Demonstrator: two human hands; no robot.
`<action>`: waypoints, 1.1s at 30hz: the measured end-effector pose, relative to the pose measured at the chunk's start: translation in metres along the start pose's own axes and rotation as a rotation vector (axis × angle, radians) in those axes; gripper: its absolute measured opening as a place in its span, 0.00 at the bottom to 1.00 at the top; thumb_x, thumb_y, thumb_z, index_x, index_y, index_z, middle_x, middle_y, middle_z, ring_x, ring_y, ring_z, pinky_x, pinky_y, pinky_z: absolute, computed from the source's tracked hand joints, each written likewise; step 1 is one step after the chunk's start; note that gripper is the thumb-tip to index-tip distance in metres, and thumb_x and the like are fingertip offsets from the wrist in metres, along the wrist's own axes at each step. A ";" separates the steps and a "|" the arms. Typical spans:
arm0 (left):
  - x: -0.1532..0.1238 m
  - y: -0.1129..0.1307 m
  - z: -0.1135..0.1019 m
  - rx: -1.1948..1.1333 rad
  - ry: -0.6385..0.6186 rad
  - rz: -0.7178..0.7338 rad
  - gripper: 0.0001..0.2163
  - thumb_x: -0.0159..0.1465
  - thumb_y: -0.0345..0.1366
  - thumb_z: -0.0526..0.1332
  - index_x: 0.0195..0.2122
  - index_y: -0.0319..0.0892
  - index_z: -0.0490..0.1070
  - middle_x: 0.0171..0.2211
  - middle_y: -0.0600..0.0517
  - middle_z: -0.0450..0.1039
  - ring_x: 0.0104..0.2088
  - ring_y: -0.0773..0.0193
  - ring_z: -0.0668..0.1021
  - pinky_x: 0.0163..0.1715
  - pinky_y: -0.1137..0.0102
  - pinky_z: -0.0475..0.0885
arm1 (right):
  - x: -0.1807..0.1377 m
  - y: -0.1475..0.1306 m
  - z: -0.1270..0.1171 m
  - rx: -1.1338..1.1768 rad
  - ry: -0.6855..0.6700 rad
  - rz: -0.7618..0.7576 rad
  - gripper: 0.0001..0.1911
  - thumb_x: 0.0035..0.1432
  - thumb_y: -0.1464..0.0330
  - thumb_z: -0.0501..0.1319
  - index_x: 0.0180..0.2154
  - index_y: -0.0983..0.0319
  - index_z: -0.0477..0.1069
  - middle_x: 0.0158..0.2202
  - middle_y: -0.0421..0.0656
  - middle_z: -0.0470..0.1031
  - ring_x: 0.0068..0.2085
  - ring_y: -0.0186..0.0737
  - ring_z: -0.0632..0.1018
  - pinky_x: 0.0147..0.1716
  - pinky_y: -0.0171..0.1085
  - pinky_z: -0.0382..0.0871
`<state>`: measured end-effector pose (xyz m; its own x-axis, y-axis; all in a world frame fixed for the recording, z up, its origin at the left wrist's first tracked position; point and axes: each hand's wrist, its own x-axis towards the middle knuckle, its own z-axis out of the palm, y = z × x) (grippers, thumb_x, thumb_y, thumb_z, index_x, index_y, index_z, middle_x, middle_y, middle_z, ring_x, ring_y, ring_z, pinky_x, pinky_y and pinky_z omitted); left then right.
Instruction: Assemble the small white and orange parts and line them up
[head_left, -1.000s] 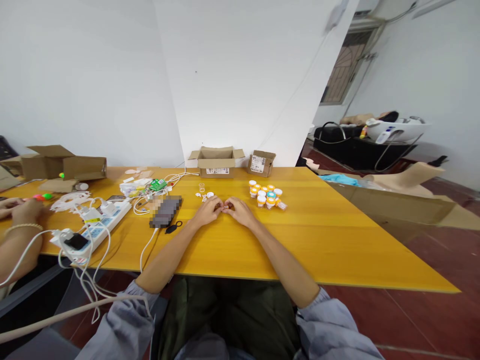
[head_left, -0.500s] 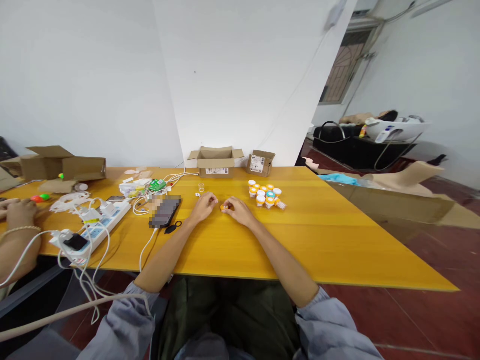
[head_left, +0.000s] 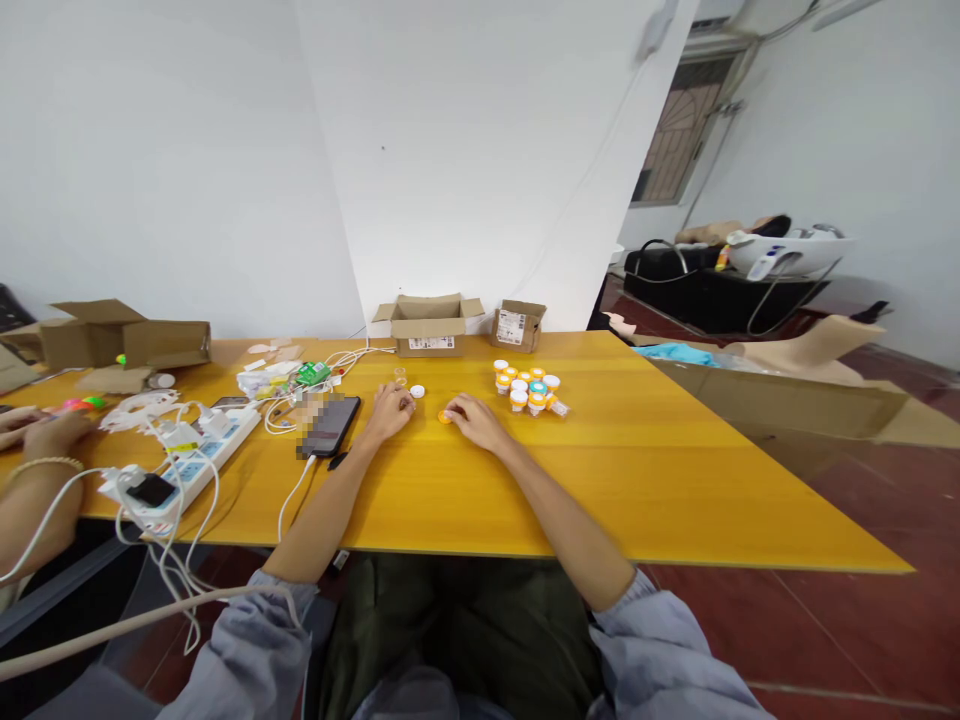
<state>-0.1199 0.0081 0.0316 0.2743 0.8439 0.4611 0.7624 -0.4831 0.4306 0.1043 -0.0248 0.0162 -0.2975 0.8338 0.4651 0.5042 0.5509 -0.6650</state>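
Note:
My right hand (head_left: 474, 419) has its fingertips closed on the edge of an orange round lid (head_left: 445, 417) low over the tabletop or resting on it. To its left, my left hand (head_left: 391, 412) is curled with fingers together; whatever they hold, if anything, is hidden. A white round cap (head_left: 418, 391) lies just right of my left fingertips. Behind that hand stands a small clear cup (head_left: 400, 374), partly covered. Farther right is a cluster of several small jars (head_left: 519, 400) with white, orange and teal lids, one clear jar (head_left: 559, 406) lying on its side.
Two cardboard boxes (head_left: 427, 338) (head_left: 517, 327) stand at the back. On the left are a phone (head_left: 341, 425) on a cable, a power strip (head_left: 199, 470) with tangled cords, and another person's arm (head_left: 45, 470). The table's front edge (head_left: 480, 552) runs before me.
My left hand has moved left and slightly down. The white cap now shows beside it, and the small white piece near the clear cup is hidden. My right hand stays at the orange lid.

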 end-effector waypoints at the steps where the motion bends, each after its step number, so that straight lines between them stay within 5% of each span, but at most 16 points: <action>1: -0.001 0.000 0.001 0.012 -0.004 -0.005 0.06 0.61 0.31 0.63 0.26 0.45 0.74 0.36 0.47 0.73 0.45 0.52 0.73 0.50 0.56 0.68 | 0.000 0.000 0.000 0.000 0.001 -0.002 0.05 0.60 0.71 0.62 0.31 0.58 0.74 0.35 0.42 0.76 0.40 0.41 0.77 0.46 0.41 0.70; 14: -0.007 0.010 0.000 0.104 0.036 0.028 0.05 0.66 0.33 0.60 0.35 0.47 0.75 0.41 0.46 0.72 0.48 0.50 0.71 0.47 0.56 0.67 | 0.000 0.001 -0.001 -0.005 -0.009 -0.008 0.05 0.58 0.74 0.64 0.30 0.58 0.73 0.34 0.41 0.75 0.38 0.39 0.76 0.43 0.38 0.70; 20: -0.012 0.027 0.008 0.046 -0.120 0.216 0.08 0.66 0.40 0.62 0.45 0.49 0.75 0.44 0.49 0.72 0.48 0.53 0.71 0.53 0.57 0.67 | 0.000 0.002 -0.001 -0.019 -0.014 0.014 0.05 0.58 0.74 0.64 0.30 0.59 0.73 0.34 0.41 0.75 0.37 0.39 0.76 0.42 0.38 0.70; 33: -0.014 0.037 0.015 -0.020 -0.177 0.264 0.11 0.67 0.47 0.60 0.40 0.46 0.74 0.37 0.50 0.74 0.43 0.55 0.72 0.50 0.59 0.67 | -0.002 -0.001 -0.002 -0.044 -0.016 -0.028 0.08 0.58 0.77 0.62 0.29 0.59 0.72 0.34 0.41 0.76 0.37 0.39 0.76 0.41 0.38 0.69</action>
<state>-0.0870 -0.0175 0.0295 0.5600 0.7154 0.4178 0.6400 -0.6938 0.3302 0.1060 -0.0266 0.0172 -0.3248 0.8187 0.4736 0.5305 0.5722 -0.6254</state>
